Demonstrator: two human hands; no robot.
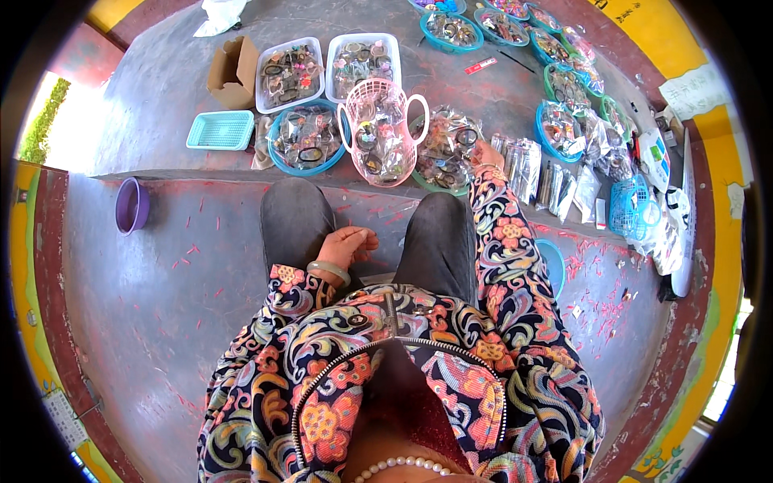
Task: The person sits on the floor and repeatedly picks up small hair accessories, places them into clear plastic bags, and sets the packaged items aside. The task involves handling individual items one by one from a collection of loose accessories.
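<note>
In the head view, your right hand is at the right edge of a heap of clear packets. The heap sits in a green basin, up on the gray platform, just past your right knee. The fingers there are small and partly hidden, so I can't tell if they pinch a packet. Your left hand is between your knees, fingers curled in; I can't tell if they hold something.

The packets in the heap point every which way, with no one long line. The silver packets just right of your right hand are long and thin, and point mostly away from you.

A pink basket is close on the heap's left, its long way going away from you. Its right handle gets in front of the heap. Left of it is a blue basin with more packets. Behind are two white trays and a brown box.

A white paper at the right wall has dark writing. The red and white strip has marks too small to read.
</note>
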